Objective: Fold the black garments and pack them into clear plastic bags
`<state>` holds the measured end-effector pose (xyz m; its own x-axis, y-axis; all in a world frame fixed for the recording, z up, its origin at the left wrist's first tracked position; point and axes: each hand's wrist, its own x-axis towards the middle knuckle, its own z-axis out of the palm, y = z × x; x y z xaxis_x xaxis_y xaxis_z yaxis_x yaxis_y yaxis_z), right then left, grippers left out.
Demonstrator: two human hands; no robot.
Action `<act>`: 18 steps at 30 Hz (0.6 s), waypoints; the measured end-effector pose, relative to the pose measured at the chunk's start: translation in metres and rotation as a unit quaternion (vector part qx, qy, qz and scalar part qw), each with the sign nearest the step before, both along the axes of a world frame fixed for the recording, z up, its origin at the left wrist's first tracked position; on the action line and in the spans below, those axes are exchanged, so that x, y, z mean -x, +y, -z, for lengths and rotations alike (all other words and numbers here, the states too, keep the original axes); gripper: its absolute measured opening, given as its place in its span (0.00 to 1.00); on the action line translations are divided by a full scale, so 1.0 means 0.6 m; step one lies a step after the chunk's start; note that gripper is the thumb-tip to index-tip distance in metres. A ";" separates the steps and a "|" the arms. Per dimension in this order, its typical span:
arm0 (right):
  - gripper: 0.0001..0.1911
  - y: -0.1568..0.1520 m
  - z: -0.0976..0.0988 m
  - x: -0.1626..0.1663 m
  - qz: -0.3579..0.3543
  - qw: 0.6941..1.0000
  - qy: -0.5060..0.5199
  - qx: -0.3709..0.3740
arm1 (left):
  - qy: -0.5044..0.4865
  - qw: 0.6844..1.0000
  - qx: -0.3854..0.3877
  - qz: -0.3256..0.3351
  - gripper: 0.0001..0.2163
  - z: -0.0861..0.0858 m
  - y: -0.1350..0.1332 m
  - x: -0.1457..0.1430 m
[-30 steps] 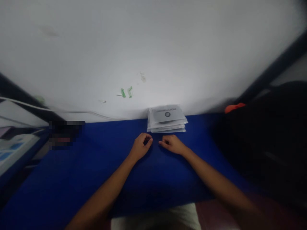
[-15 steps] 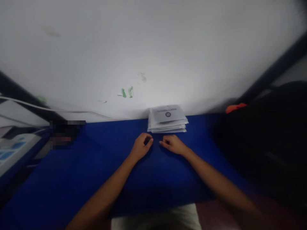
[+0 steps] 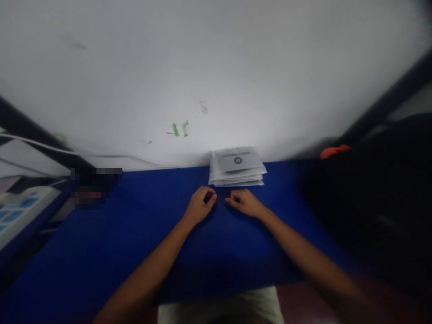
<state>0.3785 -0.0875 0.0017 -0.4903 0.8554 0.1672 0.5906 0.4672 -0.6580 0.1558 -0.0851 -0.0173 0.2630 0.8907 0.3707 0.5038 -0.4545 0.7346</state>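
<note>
My left hand (image 3: 201, 204) rests on the blue tabletop (image 3: 141, 234), its fingers loosely curled and a gap showing between thumb and forefinger. It holds nothing. Opposite it lies my right hand (image 3: 247, 202), also empty, with bent fingers and the thumb held apart from them. A small space separates the two hands. Just beyond them, against the wall, sits a stack of flat whitish plastic packets (image 3: 238, 166). The top packet has a grey face with a round dark logo and lettering that appears upside down. Neither hand touches the stack.
A white wall (image 3: 216, 67) with green and pale marks rises behind the table. At the left are a white cable (image 3: 101, 155), a blurred-out dark object (image 3: 91, 189) and a white-and-blue item (image 3: 23, 211). A large black shape (image 3: 378, 193) and something orange (image 3: 335, 151) occupy the right.
</note>
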 end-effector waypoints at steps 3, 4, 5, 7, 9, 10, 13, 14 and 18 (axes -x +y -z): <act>0.17 0.000 0.000 0.000 -0.001 1.000 0.001 -0.003 | -0.001 1.000 0.002 0.001 0.03 -0.001 -0.001 -0.001; 0.16 0.000 0.000 0.000 -0.002 1.000 0.002 -0.004 | -0.001 1.000 0.003 0.002 0.03 -0.001 -0.001 -0.001; 0.17 0.000 -0.001 0.000 -0.002 1.000 0.003 -0.004 | 0.000 1.000 0.002 0.004 0.03 -0.002 -0.001 0.000; 0.17 -0.001 -0.002 0.000 0.000 1.000 0.005 -0.002 | 0.005 1.000 0.001 0.007 0.03 -0.002 -0.001 0.000; 0.17 -0.001 -0.003 0.000 0.001 1.000 0.006 -0.001 | 0.008 1.000 -0.001 0.007 0.03 -0.002 -0.001 0.000; 0.17 -0.001 -0.003 0.000 0.001 1.000 0.005 -0.001 | 0.009 1.000 -0.001 0.007 0.03 -0.002 0.000 0.000; 0.17 0.000 -0.002 0.000 -0.001 1.000 0.004 0.000 | 0.011 1.000 0.000 0.007 0.03 -0.002 -0.001 0.000; 0.17 0.000 -0.002 0.000 -0.001 1.000 0.002 0.001 | 0.012 1.000 0.002 0.009 0.03 -0.003 -0.001 0.000; 0.17 0.000 -0.002 0.000 0.000 1.000 0.001 0.002 | 0.018 1.000 0.000 0.012 0.03 -0.002 -0.001 0.000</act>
